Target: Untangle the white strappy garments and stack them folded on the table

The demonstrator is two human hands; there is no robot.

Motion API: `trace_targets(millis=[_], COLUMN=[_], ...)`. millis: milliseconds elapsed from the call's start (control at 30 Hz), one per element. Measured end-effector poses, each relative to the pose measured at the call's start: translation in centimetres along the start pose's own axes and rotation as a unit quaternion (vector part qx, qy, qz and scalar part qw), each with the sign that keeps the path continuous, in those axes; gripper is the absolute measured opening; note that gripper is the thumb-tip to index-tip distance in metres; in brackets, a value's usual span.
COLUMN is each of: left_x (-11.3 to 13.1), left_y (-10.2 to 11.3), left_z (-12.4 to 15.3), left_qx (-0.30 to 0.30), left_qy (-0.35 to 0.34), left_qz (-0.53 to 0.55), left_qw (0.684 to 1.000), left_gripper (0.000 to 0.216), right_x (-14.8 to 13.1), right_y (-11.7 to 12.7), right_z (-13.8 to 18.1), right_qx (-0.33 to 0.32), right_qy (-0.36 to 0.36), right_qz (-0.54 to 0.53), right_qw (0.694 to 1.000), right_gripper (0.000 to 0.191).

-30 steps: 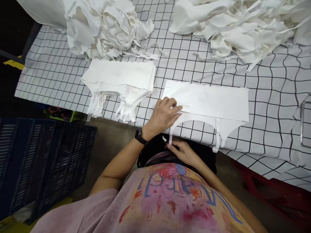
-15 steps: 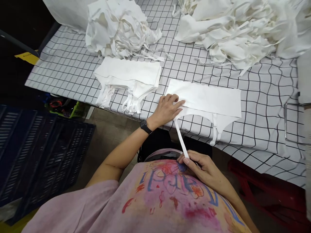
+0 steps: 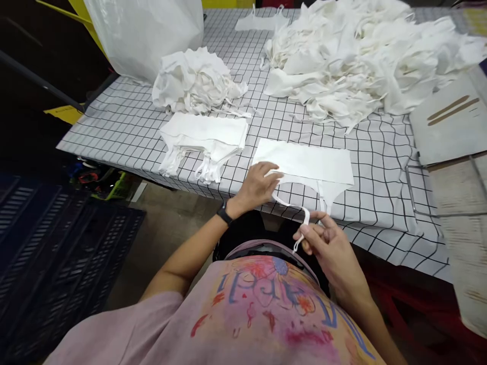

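Garment (image 3: 304,162) lies flat at the worktop's (image 3: 380,172) near edge, left hand (image 3: 256,185) pressing its corner with loose fingers gripping nothing, right hand (image 3: 327,243) pinching a strap (image 3: 289,204) end, so early days I reckon: small folded stack (image 3: 205,137) done, big heap (image 3: 353,66) waiting.

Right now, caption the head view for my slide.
Left hand pins a white garment on the checked table; right hand pinches its strap.

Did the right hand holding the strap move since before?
Yes. The right hand rose with the thin white fabric strap toward the checked table edge, nearer the flat white garment.
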State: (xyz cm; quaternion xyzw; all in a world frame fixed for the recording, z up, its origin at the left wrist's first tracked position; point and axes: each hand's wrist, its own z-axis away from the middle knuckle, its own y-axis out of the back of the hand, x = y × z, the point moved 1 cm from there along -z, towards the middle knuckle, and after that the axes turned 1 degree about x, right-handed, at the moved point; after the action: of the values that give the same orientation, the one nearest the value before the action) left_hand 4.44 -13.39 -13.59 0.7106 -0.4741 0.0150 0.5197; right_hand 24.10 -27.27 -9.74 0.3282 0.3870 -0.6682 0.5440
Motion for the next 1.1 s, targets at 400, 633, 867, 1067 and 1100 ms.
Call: trace_targets(millis=[400, 633, 867, 1067, 1100], left_x=[5.3, 8.2, 6.9, 6.0, 6.0], left_y=[3.1, 6.5, 4.0, 2.0, 2.1], left_z=[5.3, 5.8, 4.6, 3.6, 3.5], left_qx=[0.058, 0.031, 0.009, -0.001, -0.009], left_qy=[-0.087, -0.010, 0.382, 0.368, 0.354], left_qz=[0.098, 0.152, 0.415, 0.425, 0.410], left_qw=[0.990, 0.988, 0.826, 0.827, 0.840], left_gripper=[0.023, 0.011, 0.031, 0.029, 0.027], right_x=[-0.7, -1.7, -1.4, -1.1, -1.1], right_y=[-4.2, -3.3, -2.9, -3.8, -3.8], right_z=[-4.8, -2.0, -3.2, -5.0, -5.1], right_qx=[-0.036, -0.118, -0.047, -0.010, -0.004], right_qy=[-0.085, -0.009, 0.177, 0.138, 0.134], right_qz=[-0.213, 0.072, 0.154, 0.069, 0.067], right_qw=[0.973, 0.990, 0.971, 0.988, 0.989], right_gripper=[0.046, 0.034, 0.022, 0.023, 0.023])
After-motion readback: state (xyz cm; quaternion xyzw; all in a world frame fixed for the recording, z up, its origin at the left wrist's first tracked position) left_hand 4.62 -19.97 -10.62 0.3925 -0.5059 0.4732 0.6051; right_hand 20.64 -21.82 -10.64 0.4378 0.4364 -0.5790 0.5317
